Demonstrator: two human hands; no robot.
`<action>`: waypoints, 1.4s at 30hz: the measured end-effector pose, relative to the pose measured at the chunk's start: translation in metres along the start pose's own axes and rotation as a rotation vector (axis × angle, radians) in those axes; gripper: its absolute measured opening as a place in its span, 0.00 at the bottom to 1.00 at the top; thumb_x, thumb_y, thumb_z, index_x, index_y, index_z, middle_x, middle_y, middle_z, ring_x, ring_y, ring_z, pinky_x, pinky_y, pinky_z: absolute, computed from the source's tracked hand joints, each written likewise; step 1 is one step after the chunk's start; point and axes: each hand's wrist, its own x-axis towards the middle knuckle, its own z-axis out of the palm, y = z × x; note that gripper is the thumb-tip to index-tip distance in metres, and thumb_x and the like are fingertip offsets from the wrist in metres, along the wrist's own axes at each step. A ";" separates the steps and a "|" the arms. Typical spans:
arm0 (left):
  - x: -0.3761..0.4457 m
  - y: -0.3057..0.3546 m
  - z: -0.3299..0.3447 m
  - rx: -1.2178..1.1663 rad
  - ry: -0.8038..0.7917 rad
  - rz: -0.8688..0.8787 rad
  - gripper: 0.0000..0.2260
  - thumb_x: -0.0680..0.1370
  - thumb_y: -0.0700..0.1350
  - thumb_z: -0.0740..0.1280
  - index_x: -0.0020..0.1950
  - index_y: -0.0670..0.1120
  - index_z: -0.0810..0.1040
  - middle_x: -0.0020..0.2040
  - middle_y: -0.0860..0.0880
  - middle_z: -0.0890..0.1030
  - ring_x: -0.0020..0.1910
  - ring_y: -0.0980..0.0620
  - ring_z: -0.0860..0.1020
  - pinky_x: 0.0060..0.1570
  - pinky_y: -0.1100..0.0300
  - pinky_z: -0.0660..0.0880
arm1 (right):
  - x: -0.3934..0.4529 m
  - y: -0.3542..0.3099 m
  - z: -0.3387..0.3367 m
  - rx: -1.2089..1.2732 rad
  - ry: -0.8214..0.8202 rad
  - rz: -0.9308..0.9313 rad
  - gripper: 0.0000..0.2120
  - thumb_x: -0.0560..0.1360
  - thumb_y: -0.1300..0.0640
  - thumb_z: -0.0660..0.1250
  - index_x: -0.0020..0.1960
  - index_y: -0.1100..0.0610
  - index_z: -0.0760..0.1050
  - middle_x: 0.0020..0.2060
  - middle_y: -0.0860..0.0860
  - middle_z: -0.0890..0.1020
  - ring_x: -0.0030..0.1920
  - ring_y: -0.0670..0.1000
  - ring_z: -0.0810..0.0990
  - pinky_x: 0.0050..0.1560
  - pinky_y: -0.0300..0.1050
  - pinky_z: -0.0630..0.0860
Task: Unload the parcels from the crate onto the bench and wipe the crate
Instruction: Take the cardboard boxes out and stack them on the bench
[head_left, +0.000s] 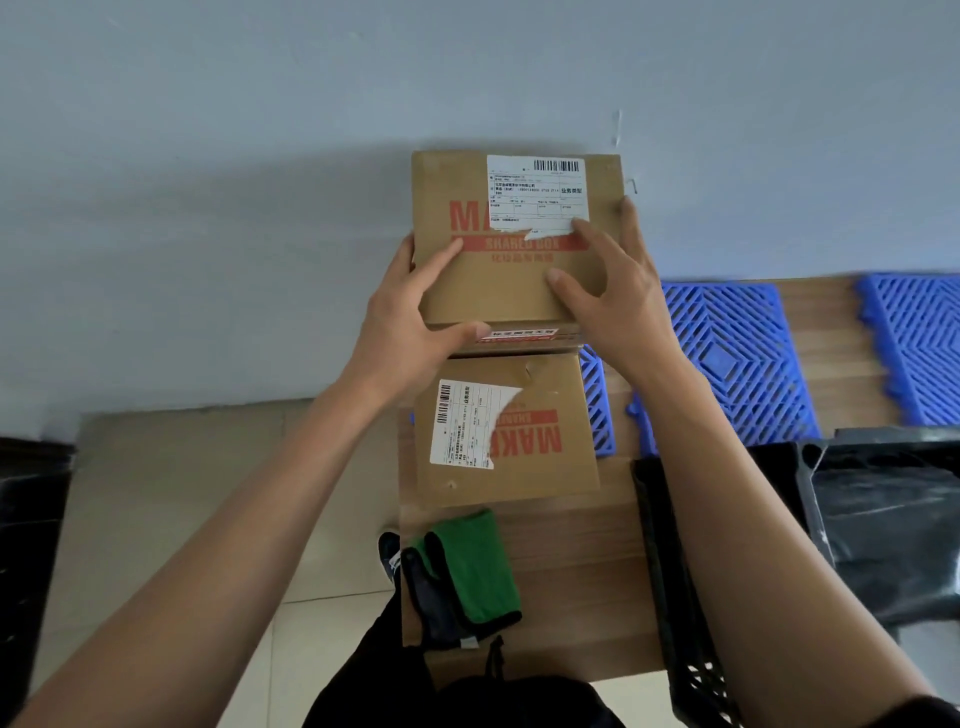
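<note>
A brown cardboard parcel with red print and a white label is held in front of the wall above the far end of the wooden bench. My left hand grips its left edge, thumb along the near edge. My right hand holds its right side, fingers spread on top. A second similar parcel lies flat on the bench just below. The black crate stands at the right under my right forearm, holding black bags. A green cloth lies on the bench's near end.
Blue plastic grid mats lie on the bench at the right, one partly under the lying parcel. A dark glove rests beside the green cloth. Beige tiled floor lies left of the bench, with a black bag at the far left.
</note>
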 end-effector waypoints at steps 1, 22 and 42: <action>0.000 0.000 0.001 -0.002 0.008 0.000 0.39 0.70 0.50 0.81 0.78 0.54 0.68 0.78 0.54 0.65 0.75 0.57 0.67 0.73 0.53 0.69 | 0.002 0.001 -0.001 -0.001 -0.006 -0.002 0.30 0.77 0.40 0.68 0.77 0.45 0.67 0.83 0.48 0.50 0.79 0.53 0.59 0.70 0.46 0.61; 0.013 -0.002 -0.001 0.014 0.016 -0.086 0.37 0.71 0.54 0.80 0.78 0.55 0.70 0.76 0.58 0.70 0.71 0.60 0.71 0.71 0.62 0.70 | -0.006 -0.011 0.018 -0.266 0.042 -0.093 0.22 0.83 0.43 0.60 0.73 0.50 0.72 0.80 0.53 0.61 0.81 0.60 0.52 0.74 0.69 0.57; -0.002 0.005 -0.004 0.601 0.050 0.306 0.17 0.78 0.46 0.73 0.66 0.47 0.82 0.68 0.45 0.77 0.73 0.38 0.68 0.63 0.39 0.71 | -0.046 -0.031 0.022 -0.288 0.071 -0.066 0.20 0.83 0.47 0.61 0.72 0.52 0.74 0.76 0.50 0.70 0.79 0.54 0.59 0.74 0.68 0.56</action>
